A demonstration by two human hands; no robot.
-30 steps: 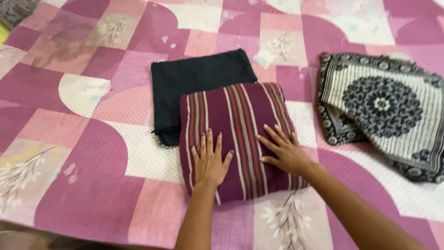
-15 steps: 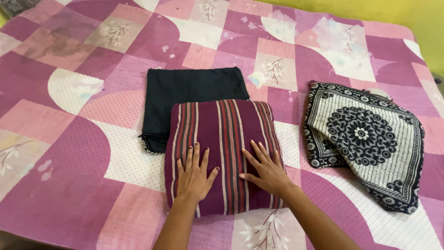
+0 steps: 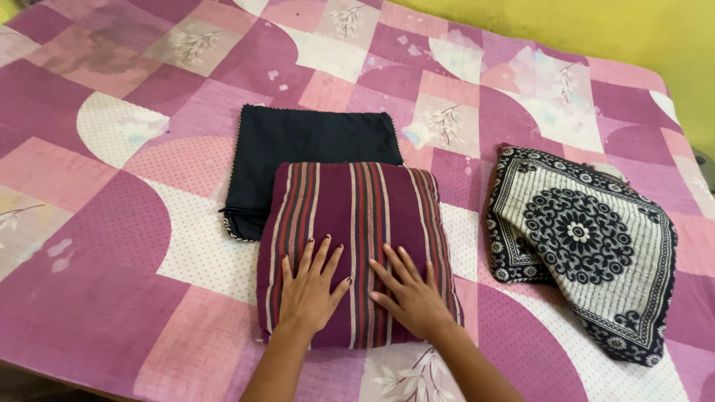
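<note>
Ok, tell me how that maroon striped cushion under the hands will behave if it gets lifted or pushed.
The maroon striped cushion looks puffed with rounded edges, so it is probably soft and light for its size. Both the left hand and right hand lie flat on it; it would likely give under pressure. On the pink patchwork bedsheet it should slide, not roll.

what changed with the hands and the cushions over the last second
The right hand slid left across the striped cushion, closing up to the left hand; both lie flat on its near half with fingers spread. Nothing was gripped or let go. The cushion still overlaps the dark cover, and the patterned black and white cover lies as before on the bedsheet. The view itself shifted.
</note>
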